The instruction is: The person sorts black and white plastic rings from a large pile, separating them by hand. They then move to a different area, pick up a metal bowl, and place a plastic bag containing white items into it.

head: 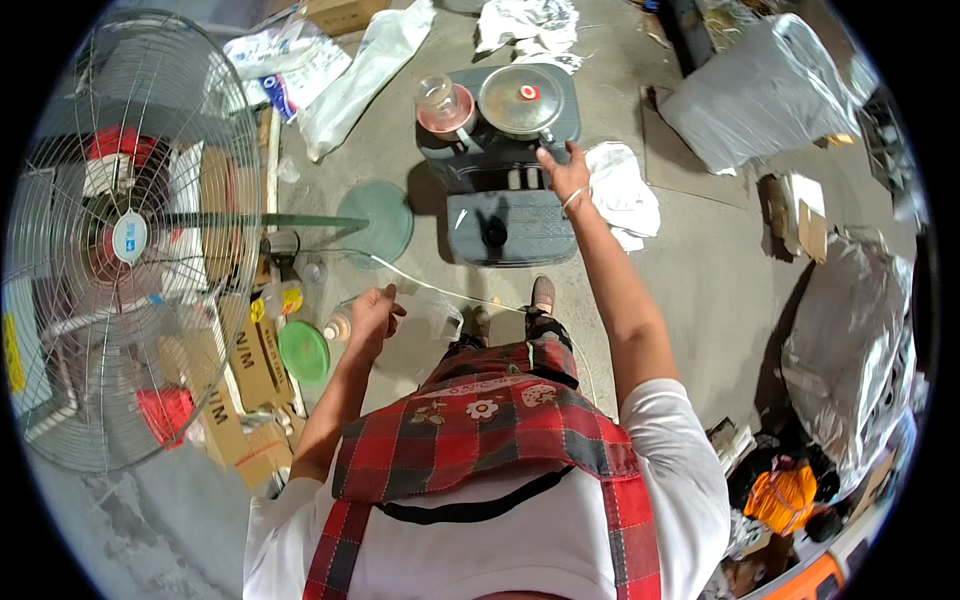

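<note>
My right hand (566, 176) reaches out with fingers apart, close to the handle of a metal pan with a glass lid (521, 100). The pan stands on a dark grey plastic tank or case (499, 161). Beside it, a glass jar (435, 91) sits in a small pinkish pot (454, 124). My left hand (377, 315) is raised at the left with curled fingers. Clear plastic (442, 319) shows just right of it, and whether the fingers hold it is unclear. A bottle (337, 326) lies partly hidden behind that hand.
A large standing fan (131, 236) with a round green base (376, 223) is at the left. A white cable (442, 289) crosses the floor. White cloth (622, 191) lies right of the case. Silver-wrapped bundles (761, 94) and cardboard boxes (247, 352) line the sides.
</note>
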Motion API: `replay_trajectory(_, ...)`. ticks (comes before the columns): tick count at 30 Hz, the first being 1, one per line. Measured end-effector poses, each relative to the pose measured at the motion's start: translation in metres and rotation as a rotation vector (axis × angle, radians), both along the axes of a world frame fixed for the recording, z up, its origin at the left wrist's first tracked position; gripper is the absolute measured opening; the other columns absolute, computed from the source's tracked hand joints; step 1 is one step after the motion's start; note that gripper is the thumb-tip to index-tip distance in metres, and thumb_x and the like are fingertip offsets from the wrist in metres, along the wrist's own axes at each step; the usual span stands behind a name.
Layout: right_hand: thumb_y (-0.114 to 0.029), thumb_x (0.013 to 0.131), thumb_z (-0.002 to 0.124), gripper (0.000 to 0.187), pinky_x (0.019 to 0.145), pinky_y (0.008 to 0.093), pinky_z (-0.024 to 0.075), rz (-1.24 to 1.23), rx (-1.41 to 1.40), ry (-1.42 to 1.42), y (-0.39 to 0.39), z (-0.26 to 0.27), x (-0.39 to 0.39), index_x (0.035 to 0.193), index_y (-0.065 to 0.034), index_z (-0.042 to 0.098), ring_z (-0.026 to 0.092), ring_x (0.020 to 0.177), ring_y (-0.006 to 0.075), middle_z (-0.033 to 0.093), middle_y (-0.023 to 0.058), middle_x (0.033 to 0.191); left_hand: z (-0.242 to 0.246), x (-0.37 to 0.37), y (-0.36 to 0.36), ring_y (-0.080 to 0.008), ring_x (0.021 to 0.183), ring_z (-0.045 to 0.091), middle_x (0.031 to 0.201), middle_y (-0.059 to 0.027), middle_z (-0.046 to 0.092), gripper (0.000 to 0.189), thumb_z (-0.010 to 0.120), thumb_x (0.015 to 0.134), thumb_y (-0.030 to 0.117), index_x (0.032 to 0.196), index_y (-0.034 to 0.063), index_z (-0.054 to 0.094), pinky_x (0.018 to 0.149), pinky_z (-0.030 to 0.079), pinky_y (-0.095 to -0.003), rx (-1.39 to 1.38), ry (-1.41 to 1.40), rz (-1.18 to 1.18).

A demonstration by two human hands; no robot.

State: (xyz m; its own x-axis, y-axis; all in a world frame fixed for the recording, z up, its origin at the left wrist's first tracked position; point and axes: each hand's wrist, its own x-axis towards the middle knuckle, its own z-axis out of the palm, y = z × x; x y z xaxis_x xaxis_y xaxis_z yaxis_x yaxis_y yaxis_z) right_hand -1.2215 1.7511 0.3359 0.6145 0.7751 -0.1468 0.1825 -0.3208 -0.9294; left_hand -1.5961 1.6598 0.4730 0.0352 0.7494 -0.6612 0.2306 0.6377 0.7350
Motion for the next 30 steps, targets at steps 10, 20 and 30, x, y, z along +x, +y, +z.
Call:
replay_trajectory(10,-0.051,0.084,0.055,0.052,0.048,0.0321,0.0426,0.138,-0.184,0.263,0.070,-0.016,0.015,0.068,-0.0012,0.061,0.051,0.050,0.0177,0.055,0.0061,0.060,0.036,0.023,0.040,-0.0099,0.047,0.042,0.078,-0.0099,0.059,0.037,0.050,0.090,0.037,0.095,0.0007,0.056,0.042,0.033,-0.0244,-0.010,-0.068,0.188)
replay_trajectory(20,-0.043,0.080,0.064,0.047,0.047,0.0251,0.0348,0.253,-0.168,0.499,-0.051,0.076,0.020,0.052,-0.0071,0.052,0.039,0.049,0.0085,0.043,-0.0013,0.053,0.060,0.044,0.115,-0.0099,0.054,0.048,0.071,-0.0007,0.051,0.024,0.055,0.084,0.018,0.100,0.0004,0.061,0.048,0.040,-0.0245,-0.011,0.226,-0.227)
replay_trajectory(30,-0.041,0.082,0.064,0.047,0.045,0.0241,0.0302,0.319,-0.080,0.414,-0.177,0.169,-0.025,0.054,-0.0037,0.055,0.036,0.049,0.0056,0.044,-0.0037,0.051,0.065,0.088,0.132,-0.0362,0.098,0.057,0.102,-0.0254,0.059,0.065,0.074,0.060,0.032,0.109,-0.0053,0.053,0.084,0.046,-0.0398,0.490,0.877,-1.110)
